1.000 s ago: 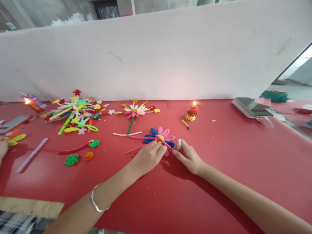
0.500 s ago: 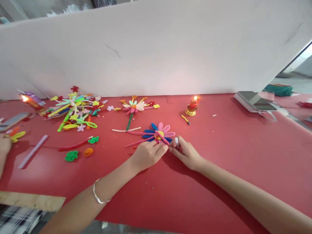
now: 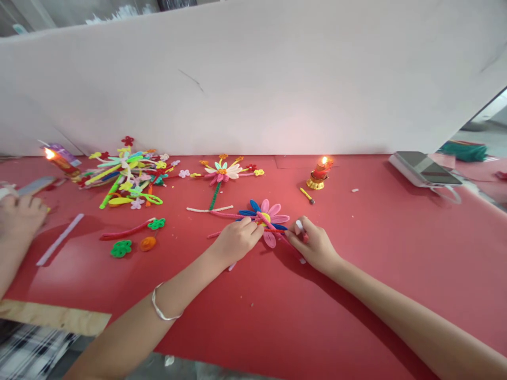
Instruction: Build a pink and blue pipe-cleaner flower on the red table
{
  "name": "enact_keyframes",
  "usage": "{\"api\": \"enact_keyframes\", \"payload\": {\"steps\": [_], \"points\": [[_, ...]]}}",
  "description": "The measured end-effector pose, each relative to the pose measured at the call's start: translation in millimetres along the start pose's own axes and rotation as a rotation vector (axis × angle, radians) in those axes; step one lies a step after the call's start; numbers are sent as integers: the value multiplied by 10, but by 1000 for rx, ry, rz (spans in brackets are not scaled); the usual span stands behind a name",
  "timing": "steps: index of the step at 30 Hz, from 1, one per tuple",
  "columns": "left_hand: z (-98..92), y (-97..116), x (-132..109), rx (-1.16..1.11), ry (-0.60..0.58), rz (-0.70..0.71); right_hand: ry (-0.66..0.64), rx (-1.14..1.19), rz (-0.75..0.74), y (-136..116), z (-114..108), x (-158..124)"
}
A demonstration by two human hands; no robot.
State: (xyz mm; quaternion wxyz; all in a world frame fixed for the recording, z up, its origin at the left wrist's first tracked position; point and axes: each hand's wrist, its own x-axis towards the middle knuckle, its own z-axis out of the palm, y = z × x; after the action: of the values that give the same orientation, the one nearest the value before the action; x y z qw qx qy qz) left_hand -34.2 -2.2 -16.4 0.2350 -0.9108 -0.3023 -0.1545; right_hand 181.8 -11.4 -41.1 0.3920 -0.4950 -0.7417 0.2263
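My left hand (image 3: 240, 240) is closed in a pinch at the lower left of a pipe-cleaner flower (image 3: 279, 218) with pink and blue petals and a yellow centre. A thin orange-red pipe cleaner (image 3: 274, 230) stretches across the flower from those fingertips to my right hand (image 3: 317, 248), whose fingers are pinched at its other end. Something white sits on a right finger. Pink pipe-cleaner stems run under and past my left hand, which hides part of them. Behind stands a white and pink pipe-cleaner flower (image 3: 222, 173) with a green stem, lying on the table.
A lit candle (image 3: 321, 170) in a gold holder stands behind my right hand, a yellow stub (image 3: 307, 195) beside it. Another lit candle (image 3: 61, 163) leans at left near a pipe-cleaner pile (image 3: 127, 174). Another person's hand (image 3: 21, 216) is at far left. A phone-like device (image 3: 425, 169) lies right.
My hands have drawn slightly apart, and the orange-red pipe cleaner now shows between them across the flower. A lower pink petal is uncovered. The other person's hand has moved further into view.
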Motion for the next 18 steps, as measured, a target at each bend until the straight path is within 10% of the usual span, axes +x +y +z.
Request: {"api": "enact_keyframes", "payload": {"steps": [18], "points": [[-25, -54, -38, -85, -52, 19, -189, 134, 7, 42, -59, 39]]}}
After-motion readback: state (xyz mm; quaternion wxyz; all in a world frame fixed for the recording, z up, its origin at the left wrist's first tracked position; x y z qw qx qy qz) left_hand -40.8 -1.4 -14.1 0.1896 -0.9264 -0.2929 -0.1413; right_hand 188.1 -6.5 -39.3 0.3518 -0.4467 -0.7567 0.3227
